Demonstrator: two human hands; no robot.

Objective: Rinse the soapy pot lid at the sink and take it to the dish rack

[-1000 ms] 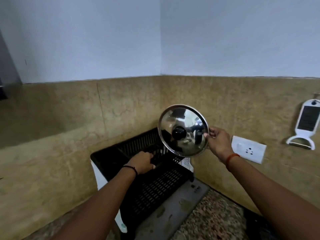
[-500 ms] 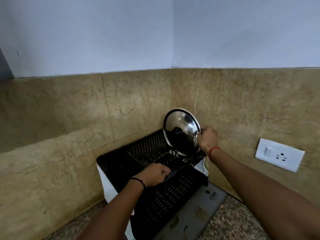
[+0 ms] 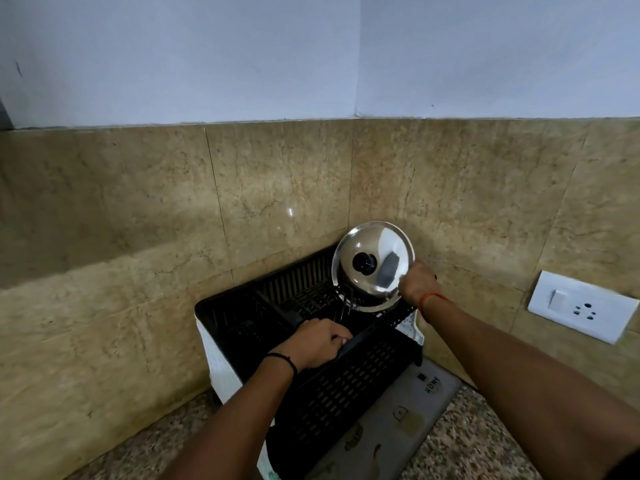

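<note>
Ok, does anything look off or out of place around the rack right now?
Nothing is spilled or broken. The lid stands on edge at the rack's back corner, tilted toward the wall, with the right hand holding its rim. The left hand grips the rack's front edge. The rack sits at an angle in the corner.

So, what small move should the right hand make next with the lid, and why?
Probably ease the lid down a little until its lower rim settles between the rack's ribs, then loosen the grip. The right hand holds the lid by its edge, upright at the far corner of the black dish rack, while the left hand grips the near rim. Whether the lid already rests on the rack cannot be told.
</note>
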